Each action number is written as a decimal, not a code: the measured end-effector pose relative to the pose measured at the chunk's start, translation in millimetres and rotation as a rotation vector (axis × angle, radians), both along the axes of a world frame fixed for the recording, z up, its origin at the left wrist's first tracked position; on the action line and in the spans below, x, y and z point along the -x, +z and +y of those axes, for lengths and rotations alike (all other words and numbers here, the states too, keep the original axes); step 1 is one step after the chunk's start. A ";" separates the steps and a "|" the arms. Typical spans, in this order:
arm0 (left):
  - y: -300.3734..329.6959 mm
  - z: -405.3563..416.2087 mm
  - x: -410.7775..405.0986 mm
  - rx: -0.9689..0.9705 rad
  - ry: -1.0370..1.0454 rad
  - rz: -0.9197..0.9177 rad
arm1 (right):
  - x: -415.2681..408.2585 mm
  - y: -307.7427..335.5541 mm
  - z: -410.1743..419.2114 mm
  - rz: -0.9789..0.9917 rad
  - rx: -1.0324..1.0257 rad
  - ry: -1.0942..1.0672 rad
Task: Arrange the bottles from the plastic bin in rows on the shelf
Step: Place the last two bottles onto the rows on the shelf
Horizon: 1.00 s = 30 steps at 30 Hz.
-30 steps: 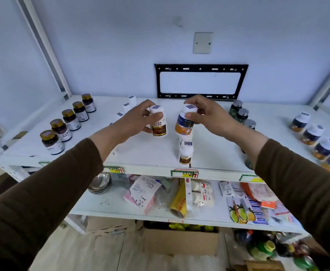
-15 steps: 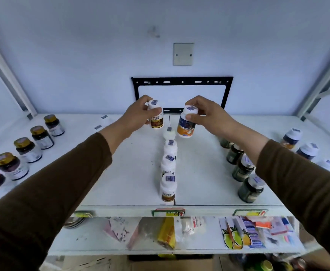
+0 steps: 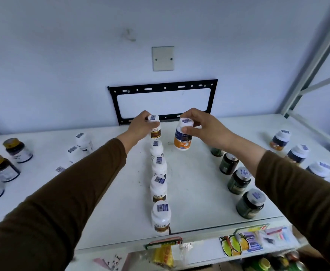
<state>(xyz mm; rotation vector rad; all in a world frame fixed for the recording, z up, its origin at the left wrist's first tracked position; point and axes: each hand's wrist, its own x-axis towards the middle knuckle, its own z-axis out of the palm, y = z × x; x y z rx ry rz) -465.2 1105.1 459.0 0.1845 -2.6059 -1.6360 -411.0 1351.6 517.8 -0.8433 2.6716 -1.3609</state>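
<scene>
Bottles (image 3: 155,127) (image 3: 182,136) carried further back along centre row (image 3: 159,180) since half-second prior, both hands (image 3: 143,126) (image 3: 201,127) clamped on caps (placement judged imminent).

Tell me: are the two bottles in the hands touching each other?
Apart. The head view shows bare shelf between the brown-label bottle and the orange-label bottle.
</scene>
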 end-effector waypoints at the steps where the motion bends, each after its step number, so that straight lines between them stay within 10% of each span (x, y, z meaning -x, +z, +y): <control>1: -4.3 0.5 4.7 0.020 -0.006 -0.018 | 0.7 -0.9 0.5 -0.003 0.001 -0.007; 21: -26.7 -0.8 27.7 0.069 -0.058 -0.245 | 14.5 -20.8 13.1 -0.064 0.016 -0.073; 30: 10.2 -5.8 23.0 0.221 -0.008 0.026 | 6.5 -18.3 27.6 -0.041 0.049 -0.141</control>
